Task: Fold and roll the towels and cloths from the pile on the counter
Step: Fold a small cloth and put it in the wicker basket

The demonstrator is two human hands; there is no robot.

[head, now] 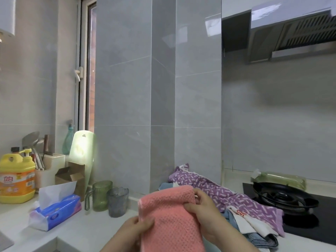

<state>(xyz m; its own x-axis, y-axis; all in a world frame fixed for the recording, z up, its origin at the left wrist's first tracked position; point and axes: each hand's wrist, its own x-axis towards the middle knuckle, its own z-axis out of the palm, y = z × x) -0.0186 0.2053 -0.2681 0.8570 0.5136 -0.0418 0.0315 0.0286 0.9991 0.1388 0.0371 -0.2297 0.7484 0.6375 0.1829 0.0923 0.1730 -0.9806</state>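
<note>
Detergent bottle (17, 179): yellow, pump top, orange label with red Chinese characters; far left of stove (283, 197).
Tissue pack (56, 211): blue wrapper, logo unreadable, white tissue sticking out; left of stove.
Holder (45, 171): white, ladle and spatula inside.
Mug (101, 195), cup (117, 203): green, grey; contents not discernible.
Pink towel (169, 215): folded over, held above counter (87, 230), left of stove.
Left hand (138, 228): pinching towel's left edge.
Right hand (205, 210): fingers curled round right edge.
Pile (236, 202): purple patterned cloth on top, red print on white cloth unreadable; just left of stove.
</note>
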